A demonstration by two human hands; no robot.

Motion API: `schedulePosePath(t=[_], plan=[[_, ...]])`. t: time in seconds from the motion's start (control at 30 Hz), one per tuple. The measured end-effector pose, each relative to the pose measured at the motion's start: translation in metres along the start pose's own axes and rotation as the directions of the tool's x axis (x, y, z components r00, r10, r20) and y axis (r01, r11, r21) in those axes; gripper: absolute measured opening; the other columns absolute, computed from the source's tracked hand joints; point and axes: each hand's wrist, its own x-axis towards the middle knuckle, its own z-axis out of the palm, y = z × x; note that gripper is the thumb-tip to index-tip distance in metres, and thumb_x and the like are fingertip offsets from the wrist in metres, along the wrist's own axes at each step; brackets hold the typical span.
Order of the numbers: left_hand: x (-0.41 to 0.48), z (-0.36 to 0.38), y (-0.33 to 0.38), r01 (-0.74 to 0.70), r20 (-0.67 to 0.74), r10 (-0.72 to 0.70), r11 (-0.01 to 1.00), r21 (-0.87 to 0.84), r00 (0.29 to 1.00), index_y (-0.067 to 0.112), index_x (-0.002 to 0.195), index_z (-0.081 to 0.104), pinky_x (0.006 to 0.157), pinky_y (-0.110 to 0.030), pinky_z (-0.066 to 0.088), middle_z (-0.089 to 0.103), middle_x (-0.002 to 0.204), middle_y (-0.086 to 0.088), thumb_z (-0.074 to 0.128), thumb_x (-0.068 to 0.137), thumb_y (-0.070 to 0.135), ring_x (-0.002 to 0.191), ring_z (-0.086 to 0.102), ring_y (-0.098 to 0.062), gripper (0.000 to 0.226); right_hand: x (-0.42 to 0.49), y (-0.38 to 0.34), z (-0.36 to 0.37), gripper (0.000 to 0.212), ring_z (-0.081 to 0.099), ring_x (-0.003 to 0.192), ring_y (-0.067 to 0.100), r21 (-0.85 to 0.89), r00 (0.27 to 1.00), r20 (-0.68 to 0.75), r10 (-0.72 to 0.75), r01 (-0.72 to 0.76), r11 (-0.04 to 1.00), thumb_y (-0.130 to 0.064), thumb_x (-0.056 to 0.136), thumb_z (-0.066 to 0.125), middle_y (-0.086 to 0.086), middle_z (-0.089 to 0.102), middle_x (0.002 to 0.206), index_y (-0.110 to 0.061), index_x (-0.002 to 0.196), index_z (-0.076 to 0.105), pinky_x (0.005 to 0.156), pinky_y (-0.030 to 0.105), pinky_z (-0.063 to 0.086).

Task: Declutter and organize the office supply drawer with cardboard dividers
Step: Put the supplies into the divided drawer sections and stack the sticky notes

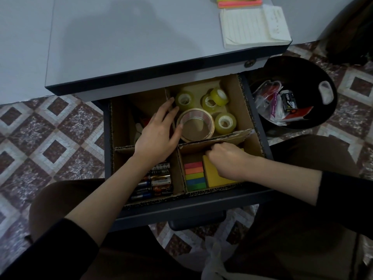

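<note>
In the open drawer [201, 203], the torn cardboard divider [228, 136] is pinched by the curled right hand [228, 160], the large tape roll [193, 112] is touched by the left hand's [159, 136] relaxed fingers [169, 110], and the rear-left contents are mostly hidden.

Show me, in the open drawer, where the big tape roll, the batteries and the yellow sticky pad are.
big tape roll [194, 115]: head view, far inner wall of its ring.
batteries [159, 181]: head view, middle of the pile.
yellow sticky pad [217, 175]: head view, its bare top face.
</note>
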Motion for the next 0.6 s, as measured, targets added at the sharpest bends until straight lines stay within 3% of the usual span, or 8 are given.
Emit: schedulePosePath(t=[0.27, 0.43, 0.53, 0.6], plan=[[0.000, -0.001, 0.002, 0.020, 0.003, -0.020, 1.000, -0.010, 1.000, 0.012, 0.140, 0.038, 0.098, -0.036, 0.040, 0.022, 0.153, 0.001, 0.041, 0.097, 0.036, 0.134, 0.036, -0.020, 0.050, -0.001, -0.004, -0.004, 0.017, 0.061, 0.089, 0.028, 0.044, 0.999, 0.014, 0.050, -0.050, 0.998, 0.001, 0.085, 0.049, 0.014, 0.062, 0.099, -0.002, 0.095, 0.062, 0.065, 0.030, 0.044], [-0.001, -0.005, 0.004, 0.015, 0.025, -0.013, 0.998, -0.055, 1.000, 0.014, 0.141, 0.038, 0.103, -0.025, 0.028, 0.020, 0.154, 0.003, 0.042, 0.096, 0.036, 0.138, 0.027, -0.015, 0.050, -0.011, 0.002, 0.002, 0.024, 0.060, 0.097, 0.030, 0.140, 0.990, -0.065, 0.129, -0.119, 0.983, -0.011, 0.088, 0.050, 0.012, 0.063, 0.107, -0.008, 0.109, 0.062, 0.071, 0.031, 0.047], [0.000, -0.011, 0.005, 0.038, 0.099, -0.033, 0.998, -0.041, 0.994, 0.016, 0.142, 0.035, 0.111, -0.032, 0.025, 0.017, 0.155, 0.002, 0.040, 0.096, 0.039, 0.141, 0.020, -0.016, 0.051, -0.024, 0.011, -0.004, 0.033, 0.058, 0.106, 0.029, 0.235, 0.986, -0.116, 0.118, -0.088, 0.968, -0.018, 0.090, 0.052, 0.009, 0.060, 0.117, -0.016, 0.122, 0.060, 0.084, 0.035, 0.050], [0.000, -0.017, 0.010, 0.047, 0.129, -0.047, 0.999, 0.007, 0.991, 0.018, 0.143, 0.034, 0.112, -0.034, 0.022, 0.018, 0.155, 0.001, 0.040, 0.096, 0.039, 0.141, 0.019, -0.018, 0.051, -0.033, 0.016, -0.010, 0.030, 0.059, 0.104, 0.025, 0.291, 0.980, -0.171, 0.101, -0.048, 0.955, -0.021, 0.091, 0.054, 0.006, 0.063, 0.115, -0.019, 0.120, 0.062, 0.084, 0.031, 0.049]])
